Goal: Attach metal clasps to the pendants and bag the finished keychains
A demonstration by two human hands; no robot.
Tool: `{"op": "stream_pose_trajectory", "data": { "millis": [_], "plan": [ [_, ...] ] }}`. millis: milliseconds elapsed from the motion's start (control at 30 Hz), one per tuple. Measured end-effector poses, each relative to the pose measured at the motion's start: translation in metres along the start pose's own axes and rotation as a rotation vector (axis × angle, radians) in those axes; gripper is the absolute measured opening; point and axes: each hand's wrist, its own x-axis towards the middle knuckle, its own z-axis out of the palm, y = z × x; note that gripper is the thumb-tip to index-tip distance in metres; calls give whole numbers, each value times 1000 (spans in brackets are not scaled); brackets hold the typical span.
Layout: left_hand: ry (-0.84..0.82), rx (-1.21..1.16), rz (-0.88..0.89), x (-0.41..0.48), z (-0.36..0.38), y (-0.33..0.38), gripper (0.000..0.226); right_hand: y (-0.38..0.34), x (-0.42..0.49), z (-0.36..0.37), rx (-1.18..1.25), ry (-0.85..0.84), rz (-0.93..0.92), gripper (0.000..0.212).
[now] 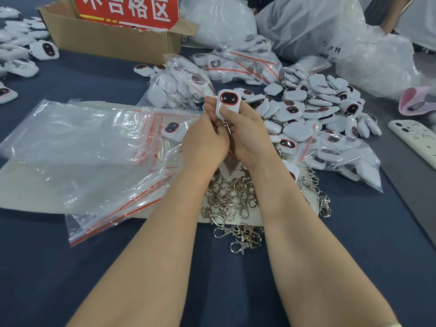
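A white pendant (228, 102) with a dark red-rimmed face stands upright between both hands at the middle of the table. My right hand (247, 138) grips its lower half, thumb pressed on the front. My left hand (205, 140) touches its left edge with the fingertips and pinches a metal clasp (228, 128) hanging under the pendant. A heap of loose metal clasps (232, 204) lies below my wrists. Clear zip bags (77, 142) with red seals lie spread to the left. One pendant (171, 129) sits inside a bag beside my left hand.
A pile of loose pendants (325, 107) and filled bags (245, 64) lies to the right and behind. A cardboard box (111, 41) with a red sign stands at the back. More pendants (18, 50) lie far left. A phone (415, 140) rests at the right edge.
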Motion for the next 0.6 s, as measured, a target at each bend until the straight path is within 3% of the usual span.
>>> {"op": "stream_pose_trajectory", "data": {
  "millis": [267, 367, 433, 600],
  "plan": [
    [-41, -19, 52, 1, 1, -3, 9, -5, 5, 1, -95, 119, -119, 21],
    [-32, -26, 59, 2, 1, -4, 15, -7, 7, 2, -313, 259, -170, 27],
    [-4, -81, 45, 2, 2, -4, 18, -7, 6, 1, -531, 328, -174, 19],
    [116, -361, -118, 7, -3, -3, 5, -18, 3, 1, -900, 308, -129, 28]
  ]
}}
